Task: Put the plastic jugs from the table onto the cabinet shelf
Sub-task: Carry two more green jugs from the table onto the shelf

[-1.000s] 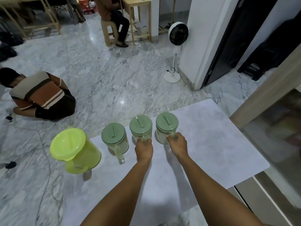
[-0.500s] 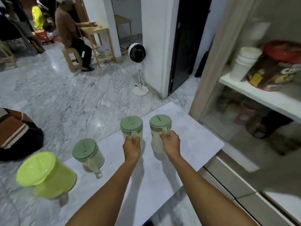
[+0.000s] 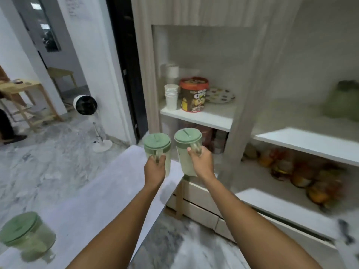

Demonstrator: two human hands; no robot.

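Observation:
My left hand [image 3: 154, 168] grips the handle of a pale green jug with a darker green lid [image 3: 157, 142], held in the air above the table's far corner. My right hand [image 3: 201, 162] grips the handle of a second such jug [image 3: 187, 137], lifted just past the table edge and in front of the cabinet. A third green-lidded jug [image 3: 25, 235] stands on the grey table [image 3: 93, 206] at the lower left. The cabinet's white shelf [image 3: 211, 117] is ahead, at about the height of the jug lids. A blurred green shape [image 3: 343, 101] sits on the right-hand shelf [image 3: 303, 144].
On the left shelf stand stacked white cups [image 3: 171, 96], a brown cereal tub [image 3: 193, 97] and a patterned plate [image 3: 220, 96]. Lower shelves hold coloured packets [image 3: 303, 175]. Drawers [image 3: 198, 208] sit below. A white fan [image 3: 85, 105] stands on the marble floor by a dark doorway.
Both hands have lifted their jugs off the table and carried them right toward the cabinet. My view has swung right; the yellow-green jug has left the frame.

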